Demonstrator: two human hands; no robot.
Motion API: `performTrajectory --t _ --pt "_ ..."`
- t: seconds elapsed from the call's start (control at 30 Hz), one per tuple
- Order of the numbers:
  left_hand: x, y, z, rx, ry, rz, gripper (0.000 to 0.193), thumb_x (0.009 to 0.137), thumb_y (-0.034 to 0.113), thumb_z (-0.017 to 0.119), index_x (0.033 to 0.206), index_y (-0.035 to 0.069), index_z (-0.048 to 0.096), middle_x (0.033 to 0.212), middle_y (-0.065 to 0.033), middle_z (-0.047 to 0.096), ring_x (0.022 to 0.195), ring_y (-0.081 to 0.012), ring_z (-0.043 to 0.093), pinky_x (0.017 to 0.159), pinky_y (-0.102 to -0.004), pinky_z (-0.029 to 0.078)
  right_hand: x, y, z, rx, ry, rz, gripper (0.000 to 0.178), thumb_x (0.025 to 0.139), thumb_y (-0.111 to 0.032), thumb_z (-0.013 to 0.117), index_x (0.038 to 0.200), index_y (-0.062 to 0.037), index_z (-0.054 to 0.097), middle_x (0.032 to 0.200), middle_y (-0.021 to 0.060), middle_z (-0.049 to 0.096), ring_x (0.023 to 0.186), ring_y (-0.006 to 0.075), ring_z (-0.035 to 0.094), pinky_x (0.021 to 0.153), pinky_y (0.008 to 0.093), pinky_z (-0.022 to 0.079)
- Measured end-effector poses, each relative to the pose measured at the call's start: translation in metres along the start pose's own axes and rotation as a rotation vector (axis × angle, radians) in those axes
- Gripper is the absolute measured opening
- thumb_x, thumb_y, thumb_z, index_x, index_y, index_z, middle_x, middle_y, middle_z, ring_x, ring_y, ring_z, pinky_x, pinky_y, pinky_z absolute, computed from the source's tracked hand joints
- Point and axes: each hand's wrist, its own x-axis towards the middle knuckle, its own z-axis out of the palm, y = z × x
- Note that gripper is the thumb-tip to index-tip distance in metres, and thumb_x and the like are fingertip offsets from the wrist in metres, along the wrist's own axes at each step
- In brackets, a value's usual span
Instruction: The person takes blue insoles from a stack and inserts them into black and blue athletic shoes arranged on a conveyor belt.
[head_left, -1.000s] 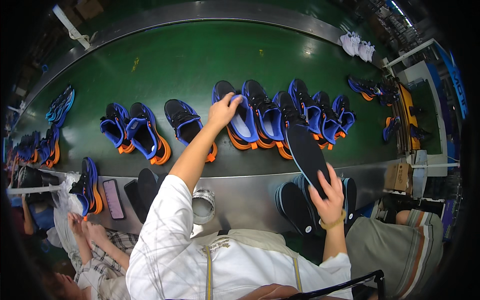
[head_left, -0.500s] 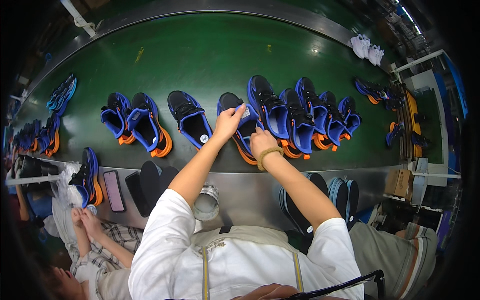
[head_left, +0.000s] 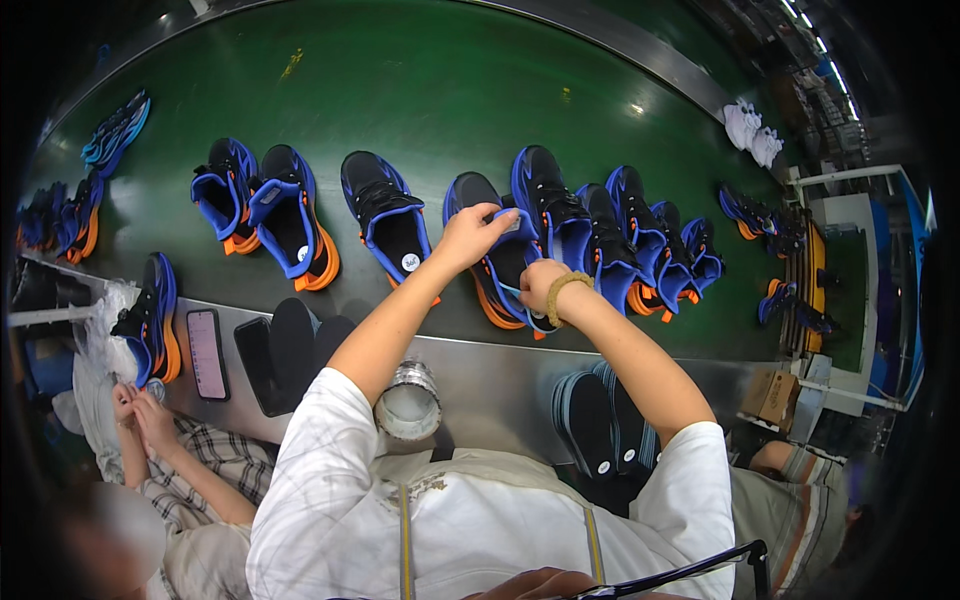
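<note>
A: On which surface?
B: On a green work surface (head_left: 420,90), beside a metal ledge (head_left: 490,400), in a dim room.
A: And the grip?
B: Shoe (head_left: 488,285) on the green, tongue pinched by left hand (head_left: 474,237); blue-edged insole (head_left: 510,289) apparently grasped by right hand (head_left: 543,282), shoe's heel partly hidden.
A: Around?
B: Similar shoes (head_left: 552,205) on both sides; on the ledge, phone (head_left: 208,355), silvery container (head_left: 410,372), stacked insoles (head_left: 588,420).
</note>
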Motion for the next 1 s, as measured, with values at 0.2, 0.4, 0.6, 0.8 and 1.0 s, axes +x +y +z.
performTrajectory --t 0.2,0.4,0.6,0.8,1.0 --pt "0.002 -0.005 0.006 -0.037 -0.020 -0.001 0.044 0.081 0.036 0.053 0.098 -0.004 0.056 0.083 -0.0119 0.062 0.076 -0.0124 0.055 0.069 -0.0249 0.044 0.036 -0.001 0.041 -0.059 0.462 -0.137 0.018 0.075 -0.012 0.046 0.079 -0.0043 0.062 0.092 0.0171 0.053 0.087 0.0297 0.053 0.076 0.0372 0.044" --pt "-0.003 0.001 -0.002 0.022 -0.054 -0.017 0.043 0.083 0.036 0.050 0.098 -0.004 0.056 0.082 -0.0120 0.061 0.076 -0.0108 0.054 0.069 -0.0249 0.043 0.041 -0.008 0.043 -0.255 0.263 -0.089 0.029 0.081 -0.021 0.041 0.103 -0.0082 0.055 0.105 0.0165 0.045 0.100 0.0277 0.045 0.085 0.0357 0.039" --pt "0.002 -0.013 0.003 -0.030 -0.053 -0.032 0.042 0.083 0.036 0.051 0.096 -0.003 0.057 0.079 -0.0070 0.060 0.075 -0.0082 0.051 0.070 -0.0232 0.041 0.054 -0.002 0.048 -0.414 0.076 -0.066 0.034 0.082 -0.022 0.044 0.107 0.0002 0.051 0.113 0.0134 0.045 0.106 0.0258 0.041 0.089 0.0325 0.035" --pt "0.008 -0.021 0.010 -0.085 0.004 -0.008 0.042 0.081 0.037 0.053 0.096 -0.002 0.058 0.075 -0.0060 0.059 0.072 -0.0068 0.050 0.066 -0.0222 0.041 0.061 -0.009 0.020 -0.628 -0.140 -0.217 0.043 0.070 -0.014 0.058 0.110 -0.0006 0.049 0.119 0.0145 0.043 0.109 0.0277 0.043 0.090 0.0301 0.036" --pt "0.000 -0.010 0.013 0.031 0.082 -0.057 0.050 0.078 0.045 0.049 0.095 -0.001 0.056 0.083 -0.0203 0.059 0.080 -0.0337 0.057 0.069 -0.0363 0.043 0.045 0.000 0.022 -0.328 0.107 -0.348 0.036 0.079 -0.014 0.044 0.112 -0.0010 0.048 0.123 0.0168 0.041 0.114 0.0234 0.040 0.092 0.0337 0.033"
